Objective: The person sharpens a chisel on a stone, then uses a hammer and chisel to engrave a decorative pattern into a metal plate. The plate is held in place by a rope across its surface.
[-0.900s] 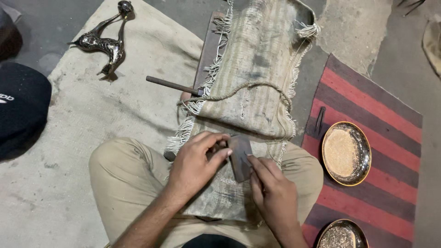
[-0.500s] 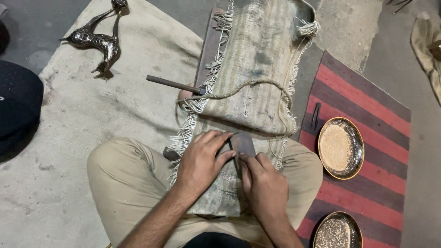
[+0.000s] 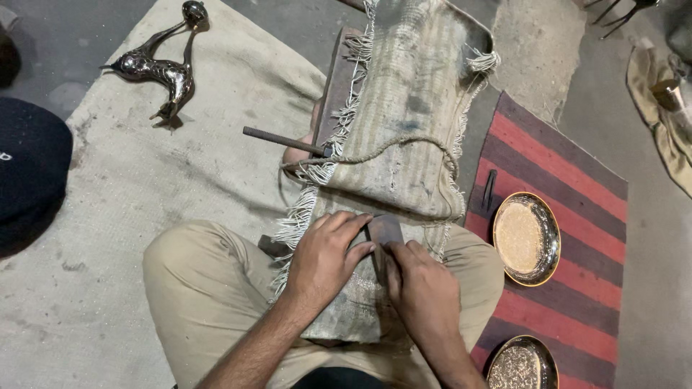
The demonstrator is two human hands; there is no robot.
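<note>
I sit cross-legged with a fringed beige cloth [image 3: 404, 122] draped over a wooden plank [image 3: 336, 86] and across my lap. A small flat dark metal piece [image 3: 385, 230] stands on the cloth at my knees. My left hand [image 3: 326, 259] grips its left side with the fingertips on its top edge. Against its right side presses my right hand [image 3: 424, 292], fingers curled around it. Both hands hold the piece together.
A metal rod [image 3: 285, 142] and a rope loop [image 3: 389, 148] lie across the cloth. A shiny metal bird figure [image 3: 160, 65] rests on the burlap at top left. Two engraved brass plates [image 3: 526, 238] [image 3: 522, 364] sit on a red striped rug [image 3: 577, 216]. A dark cap [image 3: 29, 166] lies at left.
My right hand has slid up against the metal piece and closed on it. The view has shifted slightly downward; the hands stay over my lap.
</note>
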